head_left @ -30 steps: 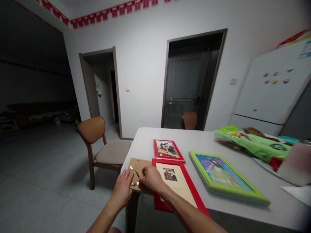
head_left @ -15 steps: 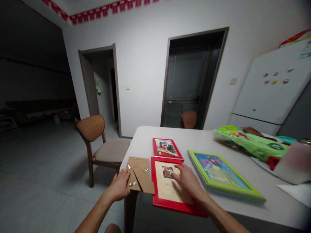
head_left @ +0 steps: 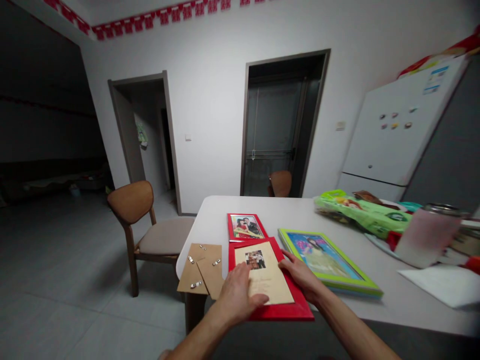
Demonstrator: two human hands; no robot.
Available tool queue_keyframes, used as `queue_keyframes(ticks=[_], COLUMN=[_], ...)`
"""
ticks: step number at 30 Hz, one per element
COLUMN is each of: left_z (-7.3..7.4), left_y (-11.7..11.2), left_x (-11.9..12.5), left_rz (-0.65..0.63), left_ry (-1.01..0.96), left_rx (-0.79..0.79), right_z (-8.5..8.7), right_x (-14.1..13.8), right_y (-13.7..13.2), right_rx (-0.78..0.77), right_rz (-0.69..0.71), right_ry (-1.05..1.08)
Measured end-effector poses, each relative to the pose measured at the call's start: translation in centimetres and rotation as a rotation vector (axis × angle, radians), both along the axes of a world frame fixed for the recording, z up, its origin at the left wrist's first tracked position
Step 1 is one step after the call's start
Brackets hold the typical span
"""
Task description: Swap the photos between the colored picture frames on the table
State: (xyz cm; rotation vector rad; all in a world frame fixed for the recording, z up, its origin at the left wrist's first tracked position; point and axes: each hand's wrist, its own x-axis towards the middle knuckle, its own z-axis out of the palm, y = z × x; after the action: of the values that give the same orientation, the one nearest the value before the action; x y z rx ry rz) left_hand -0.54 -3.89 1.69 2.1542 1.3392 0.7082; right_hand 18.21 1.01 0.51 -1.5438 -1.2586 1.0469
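Observation:
A red picture frame [head_left: 275,312] lies at the front edge of the table, turned slightly. Inside it is a cream sheet [head_left: 272,287] bearing a small photo [head_left: 255,259]. My left hand [head_left: 238,295] rests over the sheet and the frame's left side, fingers stretched out and thumb apart. At the right edge of the frame, my right hand [head_left: 302,277] grips the border. Brown backing boards [head_left: 204,272] with small metal clips lie on the left, close to my left hand. Behind them, a second red frame [head_left: 247,227] holds a photo of two people.
A green picture frame [head_left: 330,260] lies right of my right hand. Farther right are a green packet [head_left: 367,212], a pinkish jar [head_left: 427,237] and a white sheet [head_left: 444,285]. A wooden chair [head_left: 131,202] stands left of the white table [head_left: 292,207].
My left hand has left the backing boards and moved right onto the sheet. My right hand has shifted from the sheet to the frame's right edge. The frame has turned and parted from the boards.

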Motion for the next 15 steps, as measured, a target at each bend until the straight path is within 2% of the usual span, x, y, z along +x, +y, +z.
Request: queue_keyframes(ticks=[2,3,5,8,11,13,15], left_z=[0.4,0.6,1.0,1.8,2.9,3.8,4.3], left_y=[-0.2,-0.3,-0.6,-0.9,-1.2,-1.1,-0.8], left_x=[1.5,2.2,3.2,4.0,3.7,2.8,1.1], left_rz=[-0.050,-0.061,-0.045,-0.048,-0.062,-0.006,0.092], left_ry=[-0.050,-0.062,-0.078,-0.080,-0.096,-0.131,-0.166], left_rx=[0.007,0.013,0.049,0.187,0.350,0.409,0.427], right_z=[0.6,0.9,1.5,2.2,2.3,2.0,1.5], right_x=[-0.3,-0.5,-0.8,-1.0,-0.8,-0.3,0.2], right_y=[-0.5,-0.7,-1.0,-1.1,-0.8,-0.4,0.0], right_rx=[-0.015,-0.020,-0.021,-0.001,0.026,0.043,0.068], right_rz=[0.017,0.019,0.028,0.050,0.026,0.009,-0.006], right_ry=[0.388,0.517,0.604,0.605,0.528,0.407,0.143])
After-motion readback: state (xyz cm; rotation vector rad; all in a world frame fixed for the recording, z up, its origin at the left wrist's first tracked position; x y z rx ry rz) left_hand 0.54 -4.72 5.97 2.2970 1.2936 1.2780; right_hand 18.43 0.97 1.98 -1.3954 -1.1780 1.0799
